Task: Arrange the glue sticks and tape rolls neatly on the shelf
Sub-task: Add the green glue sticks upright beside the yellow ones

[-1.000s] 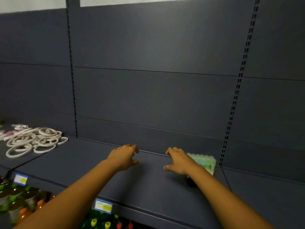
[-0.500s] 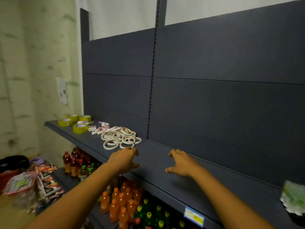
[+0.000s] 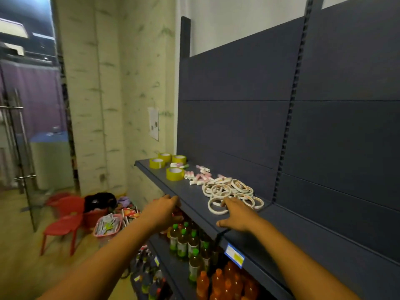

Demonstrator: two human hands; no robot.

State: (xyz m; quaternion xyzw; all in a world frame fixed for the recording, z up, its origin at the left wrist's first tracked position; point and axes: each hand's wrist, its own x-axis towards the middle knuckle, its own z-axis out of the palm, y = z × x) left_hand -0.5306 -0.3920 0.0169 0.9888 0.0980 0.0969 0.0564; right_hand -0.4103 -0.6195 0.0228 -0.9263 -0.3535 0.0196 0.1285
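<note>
Both hands are held empty, fingers loosely spread: left hand [image 3: 163, 210] at the shelf [image 3: 190, 199] edge, right hand [image 3: 237, 215] reaching for the white rolls [image 3: 230, 192]; glue sticks [image 3: 198, 177] and yellow rolls [image 3: 167, 164] are scattered beyond, unsorted.

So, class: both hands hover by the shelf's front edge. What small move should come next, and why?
Probably the right hand should reach forward and pinch the nearest of the white tape rolls. They lie in a loose, overlapping heap just beyond its fingers, while both hands hold nothing, so stacking can start there.
</note>
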